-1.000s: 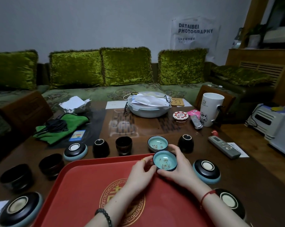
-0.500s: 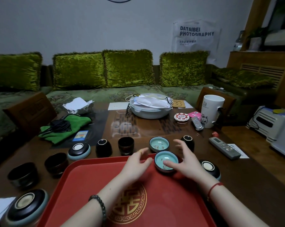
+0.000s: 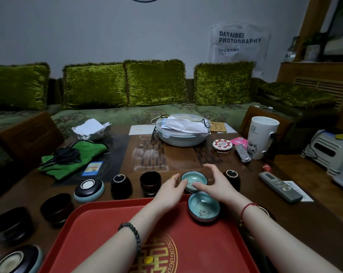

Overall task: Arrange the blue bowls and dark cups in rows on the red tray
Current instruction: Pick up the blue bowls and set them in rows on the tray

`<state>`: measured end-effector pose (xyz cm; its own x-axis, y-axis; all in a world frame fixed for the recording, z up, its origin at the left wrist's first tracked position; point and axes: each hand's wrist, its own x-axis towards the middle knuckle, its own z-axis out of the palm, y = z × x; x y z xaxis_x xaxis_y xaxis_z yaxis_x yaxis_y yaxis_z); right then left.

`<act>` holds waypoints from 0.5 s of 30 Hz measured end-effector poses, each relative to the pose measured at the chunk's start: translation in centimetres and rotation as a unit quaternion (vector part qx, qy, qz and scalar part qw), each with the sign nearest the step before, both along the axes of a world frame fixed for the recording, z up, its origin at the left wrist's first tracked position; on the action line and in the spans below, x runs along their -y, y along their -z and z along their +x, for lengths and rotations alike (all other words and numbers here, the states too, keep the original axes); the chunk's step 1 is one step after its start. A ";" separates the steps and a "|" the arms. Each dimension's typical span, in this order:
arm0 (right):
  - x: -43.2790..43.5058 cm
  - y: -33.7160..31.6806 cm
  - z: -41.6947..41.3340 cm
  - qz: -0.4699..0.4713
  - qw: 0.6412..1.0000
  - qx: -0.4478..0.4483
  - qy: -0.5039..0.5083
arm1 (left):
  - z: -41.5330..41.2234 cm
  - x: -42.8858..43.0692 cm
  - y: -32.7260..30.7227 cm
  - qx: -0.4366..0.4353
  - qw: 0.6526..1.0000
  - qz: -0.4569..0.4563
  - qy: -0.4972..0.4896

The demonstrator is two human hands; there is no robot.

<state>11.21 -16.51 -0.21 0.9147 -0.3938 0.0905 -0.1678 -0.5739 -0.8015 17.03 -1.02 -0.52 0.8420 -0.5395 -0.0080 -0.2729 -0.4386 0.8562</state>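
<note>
Nearest: glossy red plastic tray with gold medallion (image 3: pixel 107 233), flat on the dark wooden tabletop (image 3: pixel 314 223). One small blue-glazed ceramic bowl with dark outer wall (image 3: pixel 203 208) sits upright at the tray's far right corner, apart from both hands.

Just beyond the tray's far edge, a second blue-glazed bowl on the tabletop (image 3: pixel 194 179), upright. Left hand (image 3: pixel 171 189) and right hand (image 3: pixel 216 185) flank it. Fingers of both spread and curved, nothing held; left fingertips (image 3: pixel 183 183) reach over the near-left rim, and one right fingertip lies across the bowl's near side. Whether they actually touch the glaze I cannot tell.

Handling judgement: glazed ceramic, stiff, light, chip-prone, probably slick on the inside. Best taken by the outer wall from opposite sides, below the rim; set down gently beside the first bowl to avoid a knock.

Same row, to the left: two small dark glazed cups (image 3: pixel 135 186), one inverted, one upright. Another dark inverted cup (image 3: pixel 232 178) just right of the right hand. An upturned blue-rimmed bowl with dark underside (image 3: pixel 89 188) further left. Two larger dark cups (image 3: pixel 56 208) near the tray's left side. All off the tray; most of the arranging remains.

Far: a pale lidded basin (image 3: pixel 182 134).
</note>
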 end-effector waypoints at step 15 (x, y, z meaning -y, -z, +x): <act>-0.4 -1.0 0.5 0.080 0.992 0.096 0.028 | 0.3 0.4 -1.0 -0.013 0.996 -0.090 -0.003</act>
